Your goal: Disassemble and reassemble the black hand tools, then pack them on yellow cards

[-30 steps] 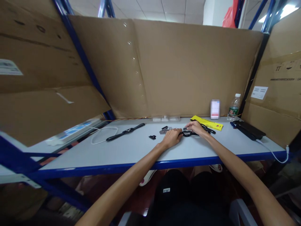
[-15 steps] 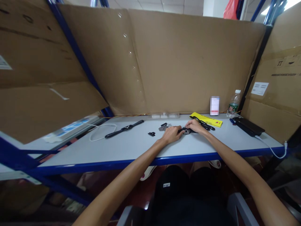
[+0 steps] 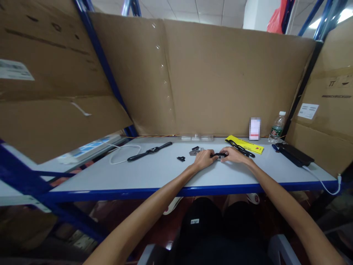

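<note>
Between my hands, just above or on the table, is a black spokeshave body (image 3: 220, 155) with a little bare metal at its middle. My left hand (image 3: 204, 158) is closed around its left handle. The fingers of my right hand (image 3: 234, 154) grip its right end, hiding most of that handle. Beside my left hand lie a flat grey metal blade (image 3: 193, 152) and some small shiny pieces (image 3: 201, 148). A small black part (image 3: 181, 158) rests further left. Another black spokeshave (image 3: 150, 151) lies on the table's left side.
Behind my right hand, black looped handles (image 3: 240, 148) lie on a yellow card (image 3: 256, 148). A clear plastic case (image 3: 197, 137), phone (image 3: 255, 129), bottle (image 3: 277, 127) and black case with cable (image 3: 295, 154) stand around the back and right. Cardboard walls (image 3: 237, 81) enclose the table.
The spokeshave body has turned in my hands, so its narrow black side shows instead of the broader metal face. My right hand has shifted its grip. The camera view has moved slightly.
</note>
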Available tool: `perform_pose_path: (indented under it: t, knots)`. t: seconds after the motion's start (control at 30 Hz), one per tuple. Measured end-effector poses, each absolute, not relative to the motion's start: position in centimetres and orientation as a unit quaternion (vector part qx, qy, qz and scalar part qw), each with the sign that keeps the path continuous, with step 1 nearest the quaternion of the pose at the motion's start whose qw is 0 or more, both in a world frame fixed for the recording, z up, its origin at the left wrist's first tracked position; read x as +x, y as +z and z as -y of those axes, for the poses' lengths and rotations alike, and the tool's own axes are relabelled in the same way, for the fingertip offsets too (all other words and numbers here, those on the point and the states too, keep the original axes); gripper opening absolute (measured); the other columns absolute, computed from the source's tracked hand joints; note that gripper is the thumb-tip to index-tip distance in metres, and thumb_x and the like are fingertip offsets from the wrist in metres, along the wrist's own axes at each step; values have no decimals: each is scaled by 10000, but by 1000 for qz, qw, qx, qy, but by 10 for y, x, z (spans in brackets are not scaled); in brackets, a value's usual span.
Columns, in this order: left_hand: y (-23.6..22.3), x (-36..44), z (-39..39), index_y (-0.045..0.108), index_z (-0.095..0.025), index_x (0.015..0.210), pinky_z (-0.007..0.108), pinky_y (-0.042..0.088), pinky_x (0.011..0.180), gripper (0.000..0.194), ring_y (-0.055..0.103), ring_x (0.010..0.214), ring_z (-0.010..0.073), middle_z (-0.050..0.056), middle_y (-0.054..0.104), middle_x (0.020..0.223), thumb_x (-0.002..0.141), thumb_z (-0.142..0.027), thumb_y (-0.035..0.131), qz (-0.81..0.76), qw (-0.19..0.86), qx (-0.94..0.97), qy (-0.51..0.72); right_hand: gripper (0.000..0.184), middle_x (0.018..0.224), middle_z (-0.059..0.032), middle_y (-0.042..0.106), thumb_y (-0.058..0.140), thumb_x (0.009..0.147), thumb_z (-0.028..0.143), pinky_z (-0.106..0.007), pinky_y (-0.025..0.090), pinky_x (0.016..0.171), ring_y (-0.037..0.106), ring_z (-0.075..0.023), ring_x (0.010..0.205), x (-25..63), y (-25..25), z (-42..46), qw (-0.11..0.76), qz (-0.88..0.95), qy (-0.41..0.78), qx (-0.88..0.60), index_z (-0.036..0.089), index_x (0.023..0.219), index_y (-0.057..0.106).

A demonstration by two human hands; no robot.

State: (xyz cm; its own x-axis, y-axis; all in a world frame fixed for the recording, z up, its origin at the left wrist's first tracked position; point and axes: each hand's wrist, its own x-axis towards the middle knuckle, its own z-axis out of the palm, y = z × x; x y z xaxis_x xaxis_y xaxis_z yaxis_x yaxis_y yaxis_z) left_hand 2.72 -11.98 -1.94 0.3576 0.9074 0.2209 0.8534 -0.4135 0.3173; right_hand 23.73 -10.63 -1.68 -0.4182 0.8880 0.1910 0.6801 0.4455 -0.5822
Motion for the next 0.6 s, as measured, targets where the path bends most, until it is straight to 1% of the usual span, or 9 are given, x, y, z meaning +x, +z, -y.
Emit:
perform_pose_path:
  t: [0.07,0.13,0.27,0.4,0.5,0.6]
  knots:
    - [-20,27,119,755,-228,1020,299,442,761,314,689,941,254,79,771,962,935,-473,579,-537,78,818,189,350,1001,-76,756,822,700,240,-270,434,762,653,-211,881,237,-16,111,234,830,155,-482,175,1041,776]
    - [-20,27,119,757,-229,1017,299,444,766,305,688,936,252,77,770,961,931,-464,583,-539,79,816,196,341,1013,-87,751,819,725,255,-271,424,772,651,-218,900,236,-15,115,228,839,126,-478,171,1052,773]
    - [-20,27,119,752,-227,1019,299,440,766,290,688,934,250,75,770,956,930,-447,585,-543,79,812,199,365,1043,-75,753,815,742,254,-267,426,791,658,-221,935,236,-16,115,222,842,124,-475,192,1098,764]
    - [-19,27,121,744,-224,1039,305,434,751,300,688,920,257,80,768,953,927,-453,585,-544,74,811,201,385,1086,-78,762,806,749,224,-272,445,830,671,-232,977,237,-17,113,236,841,124,-471,208,1131,762]
    - [-19,26,121,741,-223,1030,304,432,758,293,684,931,255,81,766,972,925,-449,589,-545,82,810,201,379,1077,-85,766,809,749,220,-278,453,835,678,-239,965,235,-16,114,240,838,118,-475,204,1125,766]
    - [-19,26,119,739,-222,1023,302,432,774,288,676,953,253,79,763,985,917,-448,595,-550,89,804,209,375,1053,-86,770,819,740,221,-277,453,807,674,-240,929,232,-12,118,237,832,118,-488,202,1111,764]
